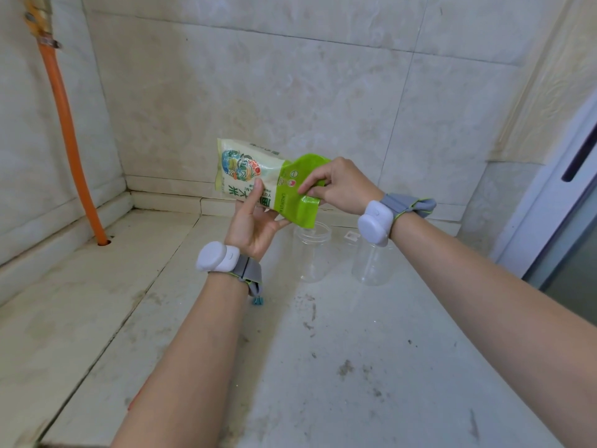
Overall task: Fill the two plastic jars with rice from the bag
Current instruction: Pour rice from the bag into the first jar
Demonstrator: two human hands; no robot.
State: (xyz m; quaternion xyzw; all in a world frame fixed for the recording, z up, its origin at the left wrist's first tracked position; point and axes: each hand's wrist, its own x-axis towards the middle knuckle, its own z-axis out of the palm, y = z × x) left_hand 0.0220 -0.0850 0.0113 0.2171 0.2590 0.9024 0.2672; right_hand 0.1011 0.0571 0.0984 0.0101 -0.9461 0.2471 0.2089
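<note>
A green and white bag of rice [252, 171] is held tilted in the air, its green end pointing down over the left clear plastic jar [311, 253]. My left hand [255, 224] grips the bag from below, thumb across its printed front. My right hand [339, 185] pinches the bag's green end. The second clear jar [371, 263] stands just right of the first, partly behind my right wrist. Both jars are open at the top and look empty.
The jars stand on a stained pale stone counter [323, 350] set in a tiled corner. An orange hose [69, 137] runs down the left wall into a hole in the counter. A small white square piece [352, 236] lies behind the jars. A door frame [549, 189] is at right.
</note>
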